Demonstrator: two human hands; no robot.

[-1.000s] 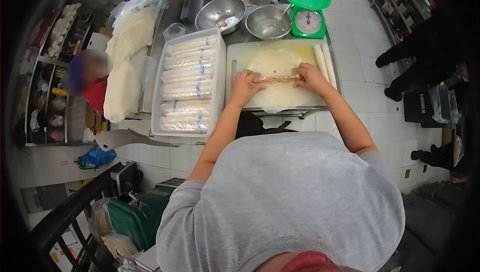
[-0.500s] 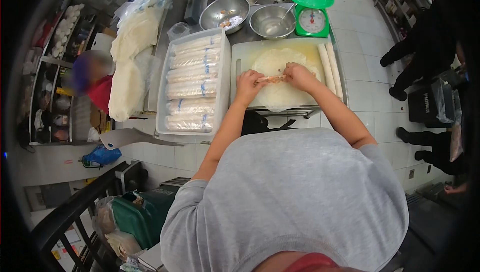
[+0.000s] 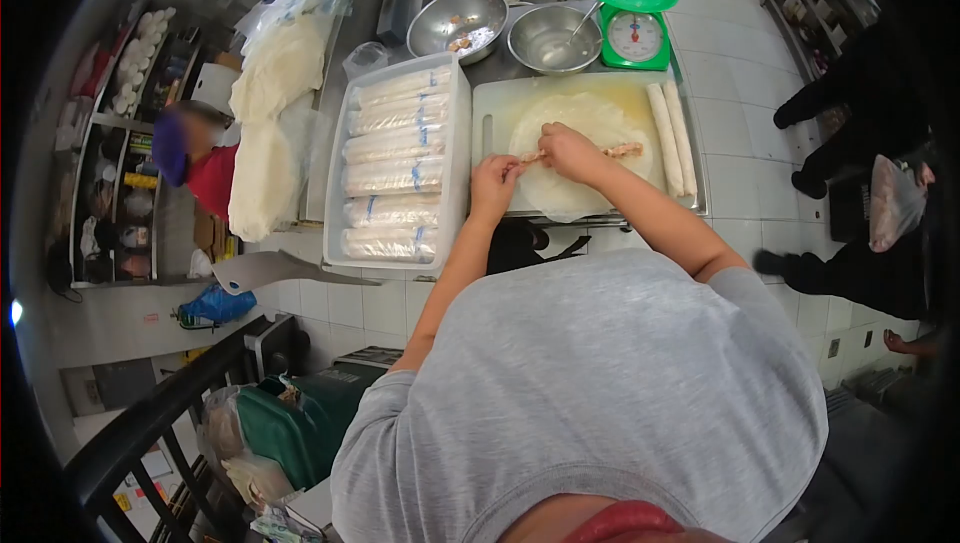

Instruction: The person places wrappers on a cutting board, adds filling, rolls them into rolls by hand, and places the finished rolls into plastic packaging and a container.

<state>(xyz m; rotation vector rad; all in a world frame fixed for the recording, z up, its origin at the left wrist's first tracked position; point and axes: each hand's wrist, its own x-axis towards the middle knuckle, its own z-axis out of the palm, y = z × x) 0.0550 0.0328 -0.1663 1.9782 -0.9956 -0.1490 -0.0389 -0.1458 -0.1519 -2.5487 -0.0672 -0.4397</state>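
Note:
A round pale wrapper sheet (image 3: 560, 194) lies on the cutting board (image 3: 490, 95), with a thin line of reddish filling (image 3: 627, 150) across it. My left hand (image 3: 495, 181) pinches the left end of the filling line. Further right, my right hand (image 3: 568, 153) is closed on the filling near the middle of the sheet and covers part of it. The filling's right end shows beyond my right wrist. Two long white rolls (image 3: 667, 138) rest side by side at the board's right edge.
Left of the board is a plastic bin (image 3: 458, 143) of wrapped rolls. Behind stand two metal bowls (image 3: 458, 25) and a green scale (image 3: 635, 40). More sheets (image 3: 265, 178) hang at the left, near a person in red (image 3: 212, 181). Other people stand at the right.
My right hand has moved left along the filling, closer to my left hand, uncovering the filling's right end. At the right, people's legs and a bag have shifted.

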